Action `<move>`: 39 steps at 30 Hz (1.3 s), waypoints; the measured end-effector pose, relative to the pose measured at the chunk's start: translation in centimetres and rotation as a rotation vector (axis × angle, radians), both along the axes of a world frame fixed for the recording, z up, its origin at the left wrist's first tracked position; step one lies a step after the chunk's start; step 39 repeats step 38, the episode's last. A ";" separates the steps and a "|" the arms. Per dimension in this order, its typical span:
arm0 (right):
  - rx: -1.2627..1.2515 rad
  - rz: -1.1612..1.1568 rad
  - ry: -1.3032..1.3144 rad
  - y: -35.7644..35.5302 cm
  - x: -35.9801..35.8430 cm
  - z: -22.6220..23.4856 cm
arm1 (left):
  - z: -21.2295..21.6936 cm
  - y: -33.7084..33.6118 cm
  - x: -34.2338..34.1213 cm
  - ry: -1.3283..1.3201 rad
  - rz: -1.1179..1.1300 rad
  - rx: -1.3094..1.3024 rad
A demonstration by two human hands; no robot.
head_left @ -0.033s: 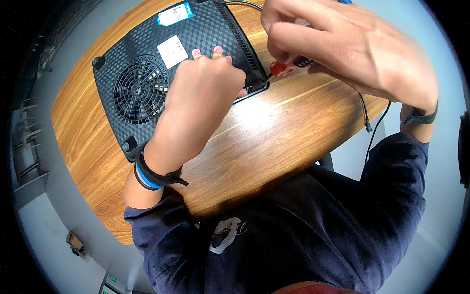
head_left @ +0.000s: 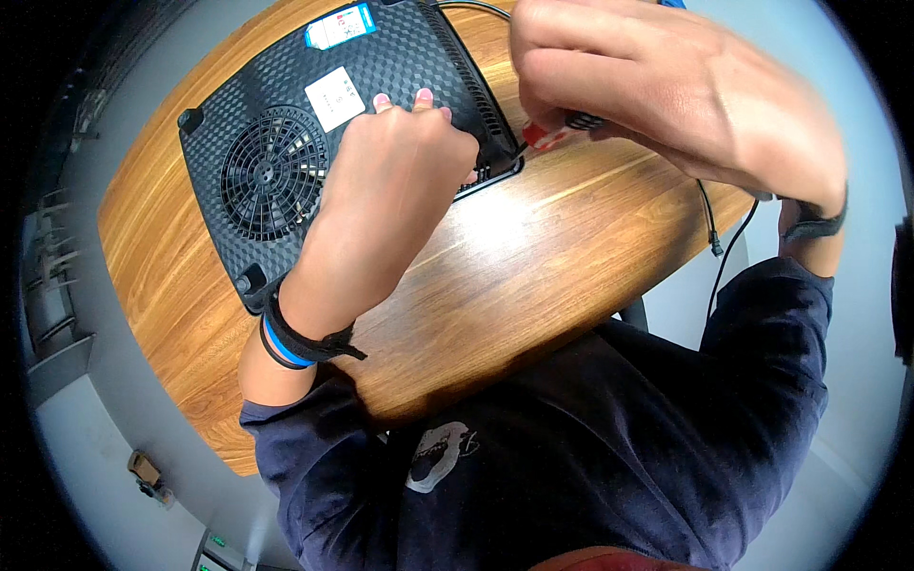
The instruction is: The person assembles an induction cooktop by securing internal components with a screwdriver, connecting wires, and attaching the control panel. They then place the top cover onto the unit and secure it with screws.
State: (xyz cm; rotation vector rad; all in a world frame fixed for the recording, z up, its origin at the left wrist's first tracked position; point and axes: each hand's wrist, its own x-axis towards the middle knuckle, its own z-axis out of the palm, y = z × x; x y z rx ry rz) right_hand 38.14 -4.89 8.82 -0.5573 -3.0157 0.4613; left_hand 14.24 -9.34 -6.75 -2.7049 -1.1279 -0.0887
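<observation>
An induction cooker lies upside down, its black textured underside (head_left: pixel 400 57) facing up with a round fan grille (head_left: pixel 273 173). My left hand (head_left: pixel 395 181) rests on it near the right-hand corner, fingers stretched forward and apart, thumb by the near edge. In my right hand (head_left: pixel 638 86) is a screwdriver (head_left: pixel 543 135) with a red and black handle, gripped between closed fingers. Its dark shaft slants down to the cooker's corner beside my left thumb. The tip and whatever it touches cannot be made out.
The cooker sits on a round-edged wooden table (head_left: pixel 533 257). A white label (head_left: pixel 335 99) and a blue-and-white sticker (head_left: pixel 341 29) are on its underside. Black rubber feet (head_left: pixel 250 284) stick up at its corners. A black cable (head_left: pixel 709 224) hangs over the table's right edge.
My right hand has turned slightly about the screwdriver, and less of the red handle shows. The left hand and the cooker have stayed in place.
</observation>
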 end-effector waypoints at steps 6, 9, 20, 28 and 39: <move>0.369 -0.191 -0.338 -1.7 -1.1 -2.1 | -0.2 -0.2 0.1 0.018 0.020 -0.032; 0.453 -0.085 -0.119 -1.3 0.1 -2.7 | 0.2 -0.5 0.1 -0.143 0.000 -0.012; 0.334 -0.083 -0.084 -1.4 0.6 -2.0 | 0.1 -0.4 0.0 -0.019 -0.024 0.014; 0.316 -0.371 -0.496 -1.8 -0.9 -1.5 | -0.2 -0.2 0.0 0.071 -0.012 0.029; 0.390 -0.160 -0.265 -1.5 1.2 -2.4 | 0.2 -0.4 0.4 0.048 -0.003 -0.019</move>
